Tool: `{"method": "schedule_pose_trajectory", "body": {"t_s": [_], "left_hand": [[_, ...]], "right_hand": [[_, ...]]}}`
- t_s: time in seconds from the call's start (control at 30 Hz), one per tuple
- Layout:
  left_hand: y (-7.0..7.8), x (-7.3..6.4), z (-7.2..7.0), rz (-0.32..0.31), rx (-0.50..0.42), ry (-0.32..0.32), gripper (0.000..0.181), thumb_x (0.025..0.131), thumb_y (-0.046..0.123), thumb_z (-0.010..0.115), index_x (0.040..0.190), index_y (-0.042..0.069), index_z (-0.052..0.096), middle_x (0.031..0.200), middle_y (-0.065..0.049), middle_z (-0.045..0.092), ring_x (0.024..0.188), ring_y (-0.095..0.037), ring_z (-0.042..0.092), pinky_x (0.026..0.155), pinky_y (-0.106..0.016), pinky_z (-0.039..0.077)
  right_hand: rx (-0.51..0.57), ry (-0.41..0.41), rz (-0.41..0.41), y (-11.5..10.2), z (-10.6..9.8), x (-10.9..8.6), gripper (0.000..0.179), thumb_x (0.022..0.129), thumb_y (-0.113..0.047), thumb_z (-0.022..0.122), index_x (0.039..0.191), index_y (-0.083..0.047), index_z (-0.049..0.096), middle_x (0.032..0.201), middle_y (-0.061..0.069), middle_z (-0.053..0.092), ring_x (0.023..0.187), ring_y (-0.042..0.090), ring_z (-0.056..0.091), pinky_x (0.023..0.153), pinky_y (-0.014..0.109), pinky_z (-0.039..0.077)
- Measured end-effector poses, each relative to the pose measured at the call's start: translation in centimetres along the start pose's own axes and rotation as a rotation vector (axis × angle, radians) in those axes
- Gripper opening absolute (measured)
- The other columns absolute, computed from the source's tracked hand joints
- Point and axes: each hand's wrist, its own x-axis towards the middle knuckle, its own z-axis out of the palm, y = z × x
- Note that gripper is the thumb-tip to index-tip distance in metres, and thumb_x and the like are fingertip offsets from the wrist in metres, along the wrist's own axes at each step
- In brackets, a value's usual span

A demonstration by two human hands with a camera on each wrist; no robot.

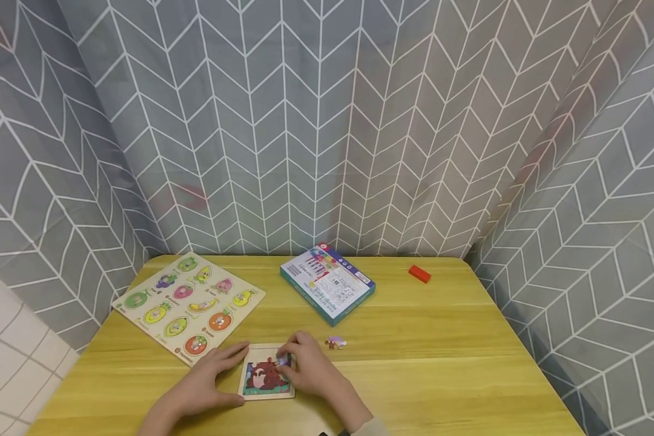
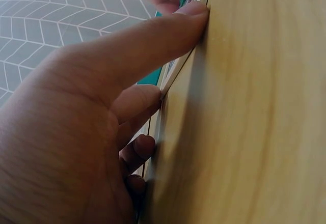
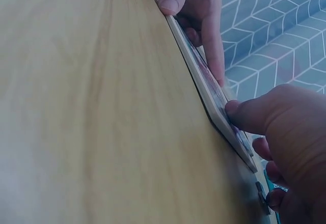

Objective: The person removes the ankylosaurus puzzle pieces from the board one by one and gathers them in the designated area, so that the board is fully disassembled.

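Note:
A small wooden jigsaw board [image 1: 267,397] with a pale rim lies near the table's front, showing a reddish-brown animal. My left hand [image 1: 209,378] holds its left side, thumb at the near corner and index finger at the far one. Over the board's upper right, my right hand [image 1: 312,366] pinches a bluish-purple jigsaw piece [image 1: 284,360] between thumb and index finger; the fingers partly hide it. In the right wrist view the right thumb [image 3: 242,113] lies close over the board's edge. Loose jigsaw pieces [image 1: 336,343] lie just beyond the right hand.
A wooden fruit peg puzzle [image 1: 223,301] lies at the left, close to the left hand. Farther back are a flat teal and white box [image 1: 327,284] and a red block [image 1: 419,274]. Patterned curtains [image 1: 316,121] hang behind and beside the table [image 1: 441,363].

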Motion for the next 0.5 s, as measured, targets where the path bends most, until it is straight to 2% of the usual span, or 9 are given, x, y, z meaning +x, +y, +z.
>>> {"method": "schedule_pose_trajectory", "body": {"t_s": [0.23,0.5], "left_hand": [[-0.05,-0.04,0.03,-0.018,0.007,-0.008,0.095,0.078,0.056,0.089,0.156,0.012,0.055,0.165,-0.009,0.047,0.141,-0.049,0.046,0.107,-0.074,0.041],[-0.01,-0.05,-0.02,-0.008,0.003,-0.011,0.095,0.079,0.055,0.089,0.155,0.010,0.055,0.165,-0.011,0.046,0.140,-0.048,0.046,0.106,-0.073,0.041]], "right_hand": [[-0.020,0.025,0.002,-0.14,0.03,-0.09,0.016,0.096,-0.027,0.079,0.110,-0.020,0.078,0.122,-0.001,0.057,0.115,0.014,0.048,0.100,0.031,0.048],[-0.045,0.017,-0.014,0.06,-0.06,-0.09,0.020,0.097,-0.030,0.079,0.113,-0.020,0.076,0.125,0.000,0.062,0.118,0.016,0.051,0.105,0.035,0.047]]}}
